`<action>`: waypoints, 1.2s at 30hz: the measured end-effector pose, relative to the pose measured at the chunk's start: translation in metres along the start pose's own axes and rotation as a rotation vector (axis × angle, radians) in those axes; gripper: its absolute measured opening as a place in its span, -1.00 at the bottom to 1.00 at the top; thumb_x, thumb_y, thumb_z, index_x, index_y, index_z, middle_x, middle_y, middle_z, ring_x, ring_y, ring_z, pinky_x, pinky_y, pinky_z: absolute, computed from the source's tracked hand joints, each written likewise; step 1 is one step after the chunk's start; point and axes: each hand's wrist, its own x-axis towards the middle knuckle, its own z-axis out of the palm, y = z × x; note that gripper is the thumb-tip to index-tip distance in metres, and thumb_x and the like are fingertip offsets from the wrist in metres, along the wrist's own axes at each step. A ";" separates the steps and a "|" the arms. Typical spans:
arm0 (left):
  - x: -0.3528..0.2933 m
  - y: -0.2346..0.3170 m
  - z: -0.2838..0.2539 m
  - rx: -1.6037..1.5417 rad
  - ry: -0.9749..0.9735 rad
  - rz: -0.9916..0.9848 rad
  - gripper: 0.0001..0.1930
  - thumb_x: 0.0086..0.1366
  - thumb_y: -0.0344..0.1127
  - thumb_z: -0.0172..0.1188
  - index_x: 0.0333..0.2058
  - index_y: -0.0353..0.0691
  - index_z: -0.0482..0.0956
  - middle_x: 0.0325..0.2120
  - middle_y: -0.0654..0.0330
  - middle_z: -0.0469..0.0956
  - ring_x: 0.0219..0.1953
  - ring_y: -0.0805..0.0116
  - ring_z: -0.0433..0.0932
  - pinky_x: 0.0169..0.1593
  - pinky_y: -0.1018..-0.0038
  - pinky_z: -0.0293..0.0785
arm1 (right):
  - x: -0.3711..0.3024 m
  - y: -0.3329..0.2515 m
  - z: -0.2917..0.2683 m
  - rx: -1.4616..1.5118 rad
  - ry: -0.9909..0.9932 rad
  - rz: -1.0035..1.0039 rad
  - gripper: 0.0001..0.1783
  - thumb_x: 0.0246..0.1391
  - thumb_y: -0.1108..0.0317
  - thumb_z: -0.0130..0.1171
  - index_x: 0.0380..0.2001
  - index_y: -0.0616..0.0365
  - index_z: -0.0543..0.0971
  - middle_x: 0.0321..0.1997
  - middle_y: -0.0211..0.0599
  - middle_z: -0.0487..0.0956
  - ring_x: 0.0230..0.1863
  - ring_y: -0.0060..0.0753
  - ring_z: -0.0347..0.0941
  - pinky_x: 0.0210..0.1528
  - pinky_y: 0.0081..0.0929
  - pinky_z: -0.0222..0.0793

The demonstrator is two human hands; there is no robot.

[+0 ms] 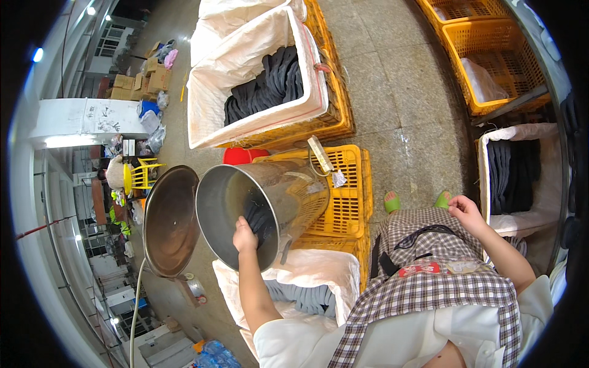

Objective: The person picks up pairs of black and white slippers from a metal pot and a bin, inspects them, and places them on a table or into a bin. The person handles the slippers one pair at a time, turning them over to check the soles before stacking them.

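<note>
My left hand (244, 237) reaches into the mouth of a large shiny metal drum (297, 184), its fingers closed around a bundle of dark cloth pieces (262, 222). The bundle lies against the inner wall, partly hidden by the hand. Over at the right, my right hand (466, 213) hangs near the checked apron (454, 288), fingers curled together with nothing visible in them. A round brownish metal lid (172, 221) stands beside the drum's mouth. Below the drum, a white-lined crate (343, 270) holds grey cloth pieces (302, 299).
Yellow plastic crates (343, 211) support the drum. Beyond it, a white-lined crate (202, 110) contains stacked dark cloth pieces (270, 86). A red bucket (245, 155) sits between them. Yellow crates (491, 43) and another lined crate (531, 132) line the right side.
</note>
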 end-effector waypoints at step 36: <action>-0.150 0.121 -0.253 -0.074 1.039 -0.012 -0.43 -0.02 -0.14 0.36 -0.03 -0.25 0.45 -0.19 -0.01 0.55 -0.23 -0.03 0.56 -0.20 0.09 0.48 | -0.010 -0.060 -0.064 -0.649 0.232 -0.836 -0.32 0.05 0.17 0.14 0.20 0.19 0.22 0.16 -0.08 0.34 0.23 -0.17 0.20 0.22 -0.12 0.17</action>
